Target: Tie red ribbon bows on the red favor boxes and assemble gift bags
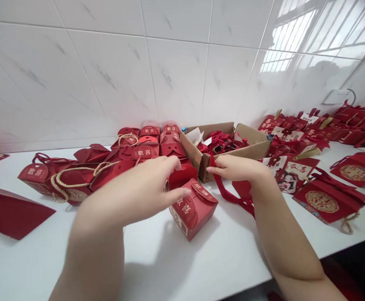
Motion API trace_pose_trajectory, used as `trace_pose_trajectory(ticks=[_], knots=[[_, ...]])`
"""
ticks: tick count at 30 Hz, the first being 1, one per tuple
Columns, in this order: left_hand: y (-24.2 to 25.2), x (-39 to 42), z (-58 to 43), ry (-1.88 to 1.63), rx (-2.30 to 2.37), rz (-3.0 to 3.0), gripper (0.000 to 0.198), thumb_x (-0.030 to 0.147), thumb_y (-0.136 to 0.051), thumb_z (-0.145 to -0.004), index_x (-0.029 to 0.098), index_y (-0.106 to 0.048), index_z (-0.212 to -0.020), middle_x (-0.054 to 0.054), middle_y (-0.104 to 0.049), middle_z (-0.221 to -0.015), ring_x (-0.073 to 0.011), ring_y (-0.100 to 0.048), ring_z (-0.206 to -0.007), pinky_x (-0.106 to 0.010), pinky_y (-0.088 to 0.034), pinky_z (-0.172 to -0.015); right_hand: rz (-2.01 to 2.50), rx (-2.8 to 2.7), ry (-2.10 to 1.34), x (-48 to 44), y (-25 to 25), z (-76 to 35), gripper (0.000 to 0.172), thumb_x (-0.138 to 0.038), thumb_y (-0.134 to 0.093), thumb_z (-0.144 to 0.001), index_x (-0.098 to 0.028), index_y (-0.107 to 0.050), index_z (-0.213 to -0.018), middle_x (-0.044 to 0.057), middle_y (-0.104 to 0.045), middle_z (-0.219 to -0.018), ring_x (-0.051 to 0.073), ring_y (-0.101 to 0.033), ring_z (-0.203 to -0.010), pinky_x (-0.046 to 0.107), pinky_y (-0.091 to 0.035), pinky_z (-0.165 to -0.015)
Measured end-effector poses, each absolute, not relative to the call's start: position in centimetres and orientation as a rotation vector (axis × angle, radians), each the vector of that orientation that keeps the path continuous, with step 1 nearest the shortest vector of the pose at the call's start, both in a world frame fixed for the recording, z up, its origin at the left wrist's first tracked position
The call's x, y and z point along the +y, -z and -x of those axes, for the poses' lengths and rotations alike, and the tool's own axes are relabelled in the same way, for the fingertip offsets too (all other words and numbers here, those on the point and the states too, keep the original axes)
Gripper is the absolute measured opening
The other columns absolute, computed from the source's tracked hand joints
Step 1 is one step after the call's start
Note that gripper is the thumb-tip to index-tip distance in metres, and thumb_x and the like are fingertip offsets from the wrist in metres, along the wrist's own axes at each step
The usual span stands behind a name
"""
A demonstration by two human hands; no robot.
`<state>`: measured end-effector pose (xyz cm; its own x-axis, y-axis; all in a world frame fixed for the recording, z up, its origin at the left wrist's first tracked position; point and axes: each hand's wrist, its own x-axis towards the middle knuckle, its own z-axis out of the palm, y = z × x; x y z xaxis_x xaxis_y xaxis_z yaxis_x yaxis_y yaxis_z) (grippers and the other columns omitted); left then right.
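Observation:
A small red gift box (pixel 198 209) with gold lettering and rounded top flaps stands on the white table in front of me. My left hand (pixel 157 182) is over its left side, thumb and fingers apart. The thumb tip overlaps the box's top; whether it touches cannot be told. My right hand (pixel 229 167), closed, pinches a red ribbon (pixel 221 188) at the front corner of an open cardboard box (pixel 254 148). The ribbon hangs down onto the table and passes behind my right forearm. More red ribbons (pixel 223 140) and white paper lie inside the cardboard box.
Several red gift boxes (pixel 146 150) stand in a group at the back left, some with gold rope handles (pixel 76 169). Red bags with gold emblems (pixel 322 201) cover the right side. A red folded piece (pixel 13 211) lies far left. A tiled wall (pixel 176 75) bounds the table.

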<state>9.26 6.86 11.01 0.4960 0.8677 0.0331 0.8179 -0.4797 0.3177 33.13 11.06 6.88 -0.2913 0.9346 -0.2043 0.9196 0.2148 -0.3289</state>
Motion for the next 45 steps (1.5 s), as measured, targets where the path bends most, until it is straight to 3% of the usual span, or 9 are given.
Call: trace_pose_trajectory(ticks=[3,6,9,13,17,21,30,36,45], knots=[[-9.8,6.9,-11.3,-0.024,1.414,-2.504,0.033,0.053,-0.052,-0.076,0.021,-0.05,-0.082,-0.003,-0.06,-0.081,-0.0183,-0.057,-0.067,-0.027,-0.04,-0.052,1.578,-2.326,-0.605,10.1,-7.8,-33.8,0.022,-0.029,-0.04,-0.09,-0.017,-0.059,-0.088,0.006,-0.066,-0.091,0.019,-0.061,-0.084,0.026,-0.045,-0.072],[-8.8,7.1,-12.9,0.19,1.398,-2.462,0.035,0.049,-0.058,-0.07,0.02,-0.046,-0.085,-0.005,-0.06,-0.084,-0.0199,-0.057,-0.067,-0.028,-0.04,-0.051,1.307,-2.176,-0.734,9.3,-8.3,-33.9,0.022,-0.027,-0.038,-0.092,-0.019,-0.053,-0.106,0.001,-0.063,-0.079,0.013,-0.059,-0.071,0.024,-0.045,-0.066],[-8.3,7.8,-13.4,0.301,1.316,-2.493,0.031,0.039,-0.06,-0.066,0.021,-0.044,-0.085,-0.003,-0.06,-0.084,-0.0197,-0.058,-0.067,-0.028,-0.04,-0.049,1.319,-2.166,-0.843,8.5,-8.8,-33.8,0.028,-0.042,-0.034,-0.094,-0.018,-0.048,-0.091,-0.004,-0.052,-0.056,0.009,-0.047,-0.049,0.022,-0.04,-0.054],[-8.5,8.9,-12.9,0.36,1.235,-2.508,0.03,0.039,-0.06,-0.063,0.022,-0.044,-0.083,-0.001,-0.061,-0.084,-0.0173,-0.056,-0.062,-0.026,-0.037,-0.043,1.396,-2.362,-1.005,8.0,-9.3,-33.8,0.043,-0.05,-0.031,-0.093,-0.016,-0.046,-0.07,-0.002,-0.052,-0.058,0.007,-0.043,-0.048,0.022,-0.037,-0.053],[-9.1,9.1,-12.5,0.357,1.236,-2.516,0.033,0.052,-0.05,-0.071,0.021,-0.043,-0.079,-0.002,-0.06,-0.081,-0.0169,-0.055,-0.06,-0.028,-0.038,-0.044,1.435,-2.619,-1.144,8.5,-9.1,-33.5,0.041,-0.04,-0.041,-0.09,-0.013,-0.057,-0.063,0.0,-0.055,-0.059,0.006,-0.043,-0.05,0.021,-0.034,-0.052],[-9.4,9.0,-12.4,0.384,1.221,-2.533,0.028,0.048,-0.049,-0.072,0.02,-0.045,-0.076,-0.004,-0.059,-0.086,-0.0161,-0.055,-0.061,-0.028,-0.039,-0.047,1.397,-2.66,-1.374,9.3,-8.4,-32.8,0.036,-0.026,-0.043,-0.085,-0.012,-0.058,-0.055,0.001,-0.055,-0.053,0.007,-0.045,-0.048,0.021,-0.036,-0.054],[-9.2,9.1,-12.5,0.424,1.17,-2.571,0.028,0.046,-0.046,-0.074,0.02,-0.054,-0.083,-0.006,-0.057,-0.093,-0.018,-0.057,-0.067,-0.028,-0.041,-0.047,0.996,-2.511,-1.833,10.5,-7.2,-32.2,0.039,-0.022,-0.042,-0.085,-0.01,-0.062,-0.054,0.003,-0.057,-0.051,0.011,-0.053,-0.054,0.028,-0.044,-0.072],[-9.0,9.1,-12.5,0.429,1.156,-2.588,0.029,0.044,-0.044,-0.075,0.019,-0.055,-0.086,-0.007,-0.057,-0.093,-0.0188,-0.058,-0.068,-0.029,-0.041,-0.047,0.932,-2.477,-1.89,10.6,-7.2,-32.3,0.044,-0.026,-0.041,-0.087,-0.008,-0.067,-0.057,0.007,-0.062,-0.054,0.012,-0.053,-0.054,0.026,-0.045,-0.069],[-9.2,8.9,-12.5,0.439,1.171,-2.581,0.024,0.04,-0.043,-0.076,0.019,-0.053,-0.082,-0.007,-0.056,-0.095,-0.017,-0.057,-0.061,-0.029,-0.041,-0.045,1.192,-2.458,-1.857,11.0,-6.8,-32.1,0.041,-0.025,-0.039,-0.082,-0.009,-0.065,-0.053,0.009,-0.063,-0.054,0.015,-0.06,-0.055,0.029,-0.048,-0.068]])
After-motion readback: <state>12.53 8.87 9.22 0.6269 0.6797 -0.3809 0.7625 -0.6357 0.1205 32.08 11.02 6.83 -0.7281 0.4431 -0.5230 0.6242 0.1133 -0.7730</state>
